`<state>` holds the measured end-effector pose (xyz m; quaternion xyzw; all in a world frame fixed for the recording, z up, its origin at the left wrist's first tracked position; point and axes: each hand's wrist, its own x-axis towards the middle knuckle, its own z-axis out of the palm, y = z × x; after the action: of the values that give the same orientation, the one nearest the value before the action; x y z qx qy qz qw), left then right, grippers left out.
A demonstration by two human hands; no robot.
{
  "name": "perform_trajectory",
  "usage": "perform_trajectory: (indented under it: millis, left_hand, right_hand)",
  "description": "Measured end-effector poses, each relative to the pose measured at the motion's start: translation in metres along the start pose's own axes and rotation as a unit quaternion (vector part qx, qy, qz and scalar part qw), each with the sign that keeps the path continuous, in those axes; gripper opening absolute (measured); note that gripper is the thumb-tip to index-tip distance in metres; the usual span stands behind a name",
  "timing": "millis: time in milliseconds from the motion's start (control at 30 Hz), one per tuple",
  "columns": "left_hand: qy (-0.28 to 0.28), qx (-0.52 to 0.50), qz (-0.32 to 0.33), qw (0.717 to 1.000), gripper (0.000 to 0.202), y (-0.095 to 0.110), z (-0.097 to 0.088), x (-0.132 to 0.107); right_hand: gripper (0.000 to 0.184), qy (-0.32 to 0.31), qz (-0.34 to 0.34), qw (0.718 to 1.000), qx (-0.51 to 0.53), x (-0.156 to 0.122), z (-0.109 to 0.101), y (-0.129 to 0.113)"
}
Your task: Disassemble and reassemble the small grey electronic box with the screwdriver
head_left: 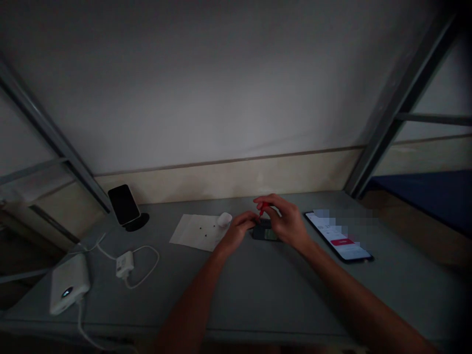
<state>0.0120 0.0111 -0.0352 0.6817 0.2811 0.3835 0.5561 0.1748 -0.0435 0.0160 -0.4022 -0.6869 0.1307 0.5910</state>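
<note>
**Partway through work on dark device (264, 233)**

Pinches red tool (263, 209) in right hand (286, 220), fingers closed on handle, tip angled down at device's far side. Holds left hand (238, 229) at device's left end, fingers narrow; cannot tell whether gripping anything. Lies flat on grey table (243, 305), device between hands. Shows 3 small dark bits (205, 235) on white sheet (184, 232) left of left hand, near white rounded piece (223, 220); likely already out of device, cannot confirm. Reads as unfinished, given tool at device; cannot count remaining steps behind covering fingers. Sits apart, unused: lit phone (337, 237) right; propped phone (124, 204), white adapter (125, 264), power bank (72, 280) left.
</note>
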Motion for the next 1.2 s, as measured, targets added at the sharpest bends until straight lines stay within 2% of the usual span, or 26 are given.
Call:
perform_trajectory:
  millis: [100, 233, 333, 433, 600, 767, 967, 1200]
  left_hand:
    - [-0.003, 0.009, 0.011, 1.000, 0.011, 0.001, 0.001, 0.001]
    - [0.010, 0.011, 0.023, 1.000, 0.012, -0.002, 0.002, 0.002]
    - [0.008, 0.011, 0.018, 1.000, 0.014, -0.004, 0.003, 0.003]
    - [-0.002, 0.032, 0.027, 0.999, 0.012, -0.003, 0.002, 0.002]
    - [-0.020, 0.058, 0.027, 0.998, 0.014, 0.005, 0.001, 0.001]
    - [0.001, 0.068, 0.021, 0.997, 0.011, 0.004, 0.003, 0.003]
    - [0.009, 0.071, 0.042, 0.997, 0.013, -0.001, 0.006, 0.004]
    - [0.000, 0.134, 0.069, 0.989, 0.013, -0.003, 0.005, 0.002]
  right_hand:
    - [0.023, -0.034, 0.011, 0.999, 0.013, -0.001, -0.001, -0.002]
    - [0.023, -0.074, -0.041, 0.996, 0.016, -0.004, 0.002, -0.010]
    - [0.023, -0.039, -0.075, 0.996, -0.007, -0.005, 0.006, -0.014]
    - [0.024, -0.017, -0.068, 0.997, -0.022, -0.005, 0.006, -0.012]
    - [0.029, -0.019, -0.045, 0.999, -0.017, -0.006, 0.005, -0.001]
    - [0.028, -0.048, -0.013, 0.999, 0.011, -0.007, 0.006, 0.005]
    - [0.029, -0.036, -0.063, 0.997, -0.005, -0.005, 0.003, -0.002]
    - [0.031, 0.005, -0.071, 0.997, -0.021, -0.006, 0.005, 0.005]
